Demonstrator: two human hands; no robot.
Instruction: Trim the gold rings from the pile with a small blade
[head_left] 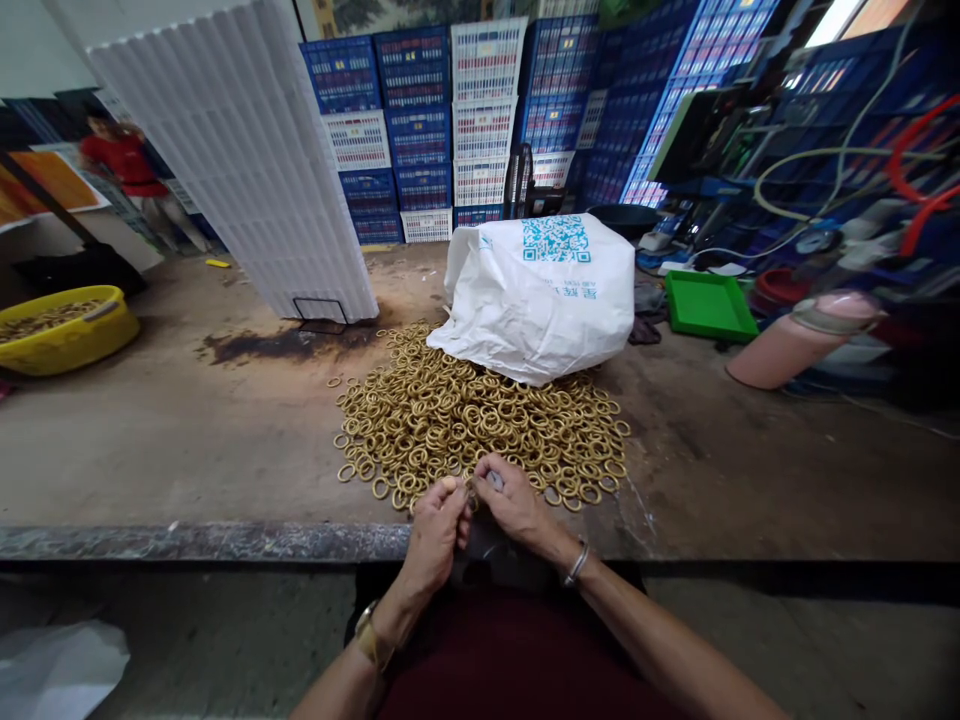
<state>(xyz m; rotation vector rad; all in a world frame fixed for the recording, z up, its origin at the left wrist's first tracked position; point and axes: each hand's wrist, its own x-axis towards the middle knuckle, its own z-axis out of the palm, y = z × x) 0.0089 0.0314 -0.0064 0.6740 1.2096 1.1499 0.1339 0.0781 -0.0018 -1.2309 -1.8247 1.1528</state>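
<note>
Nearest, the person's two forearms reach forward over a dark red lap, a watch (367, 632) on the left wrist and a bracelet (577, 563) on the right. The left hand (435, 530) and the right hand (514, 503) meet at the near edge of the floor slab, fingers curled in narrow and pinched together on a small brass ring (472, 491) held between them; what else the right fingers hold is too small to tell. Just beyond the hands lies a broad pile of brass rings (480, 420) spread on the concrete floor (187, 440), its near edge touching the fingertips. At the far side of the pile sits a white sack (544, 295) with a printed code, resting on the rings. To the left, well apart, stands a yellow tub (67, 330) with more rings in it. To the right of the sack lies a green tray (709, 305), and nearer right a pink cylinder (795, 340) lies tilted. Behind the pile a tall stack of white trays (247, 160) leans, and farthest back blue and white crates (465, 120) are stacked along the wall. At the far left a person in a red top (124, 160) stands.
</note>
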